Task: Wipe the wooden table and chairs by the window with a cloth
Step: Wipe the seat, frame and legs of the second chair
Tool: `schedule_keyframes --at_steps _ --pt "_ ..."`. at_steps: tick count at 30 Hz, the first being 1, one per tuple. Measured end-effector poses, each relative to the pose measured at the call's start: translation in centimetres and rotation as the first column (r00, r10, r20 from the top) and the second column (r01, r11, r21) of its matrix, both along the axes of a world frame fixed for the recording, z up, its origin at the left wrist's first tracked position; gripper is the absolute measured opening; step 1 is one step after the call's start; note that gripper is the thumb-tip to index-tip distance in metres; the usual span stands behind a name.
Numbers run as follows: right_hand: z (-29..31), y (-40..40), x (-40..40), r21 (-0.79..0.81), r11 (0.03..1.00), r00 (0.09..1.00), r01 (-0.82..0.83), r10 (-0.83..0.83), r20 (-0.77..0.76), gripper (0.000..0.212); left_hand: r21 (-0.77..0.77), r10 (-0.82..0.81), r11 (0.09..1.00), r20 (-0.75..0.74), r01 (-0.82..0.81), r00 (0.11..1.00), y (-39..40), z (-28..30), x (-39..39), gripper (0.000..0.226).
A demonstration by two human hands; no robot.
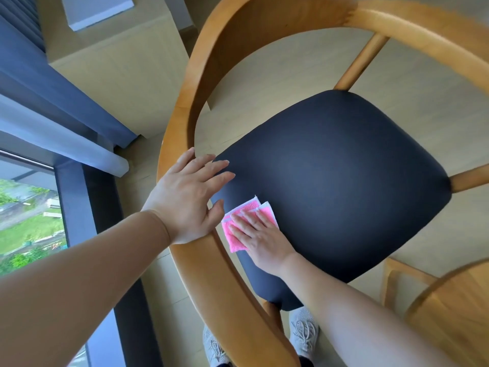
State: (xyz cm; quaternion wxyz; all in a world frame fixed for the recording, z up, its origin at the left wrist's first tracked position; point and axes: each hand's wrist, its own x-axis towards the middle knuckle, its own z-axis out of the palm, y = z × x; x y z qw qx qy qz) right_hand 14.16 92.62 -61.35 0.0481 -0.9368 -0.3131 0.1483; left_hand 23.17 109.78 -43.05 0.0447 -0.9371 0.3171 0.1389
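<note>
A wooden chair with a curved backrest rail [201, 83] and a dark padded seat [338, 176] fills the view from above. My left hand [185, 197] rests flat on the rail at the seat's left side, fingers straight and spread. My right hand [260, 241] presses a folded pink and white cloth [232, 234] flat against the near left part of the seat. The fingers cover much of the cloth.
A window [29, 221] with dark frame and blue curtain [53, 88] runs along the left. A wooden table edge [449, 313] shows at the lower right. My two shoes [304, 332] stand on the pale floor under the chair's rail.
</note>
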Motion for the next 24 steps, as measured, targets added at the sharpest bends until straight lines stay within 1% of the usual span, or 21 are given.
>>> schedule_keyframes --at_steps 5,8,10,12,15,18,20,22,24 --pt "0.1 -1.7 0.2 -0.003 0.996 0.996 -0.093 0.093 0.017 0.056 -0.001 -0.021 1.0 -0.032 0.021 0.999 -0.6 0.3 -1.1 0.063" --pt "0.0 -4.5 0.3 -0.003 0.986 0.986 -0.167 0.168 0.02 0.057 -0.006 -0.04 0.999 -0.052 0.04 0.998 -1.1 0.4 -2.8 0.061" --pt "0.4 -6.9 0.6 0.008 0.98 0.978 -0.198 0.198 0.064 0.059 -0.006 -0.018 1.0 -0.062 0.018 0.998 -1.4 0.4 -3.3 0.06" --pt "1.2 -9.5 1.3 0.047 0.981 0.977 -0.19 0.185 0.102 0.06 0.01 0.006 1.0 -0.06 -0.006 0.998 -1.8 0.3 -3.4 0.061" --pt "1.5 -14.0 2.5 0.099 0.985 0.986 -0.139 0.129 0.103 0.064 0.025 0.002 1.0 -0.059 -0.001 0.998 -2.3 0.0 -3.8 0.059" --pt "1.3 -18.5 4.1 0.097 0.995 0.989 -0.02 0.006 0.146 0.072 0.019 -0.009 1.0 -0.061 0.011 0.998 -2.5 0.0 -3.9 0.056" --pt "0.9 -21.7 5.2 0.113 0.984 0.979 0.14 -0.154 0.132 0.074 0.022 -0.008 1.0 -0.066 0.009 0.998 -2.5 0.1 -3.9 0.056" --pt "0.4 -25.3 6.0 0.091 0.939 0.933 0.331 -0.34 0.119 0.072 0.019 -0.004 1.0 -0.07 0.005 0.998 -2.6 0.1 -3.8 0.055" --pt "-0.1 -28.8 6.9 0.028 0.858 0.852 0.513 -0.513 0.109 0.072 0.009 -0.006 1.0 -0.074 0.006 0.997 -2.7 0.1 -3.8 0.056"
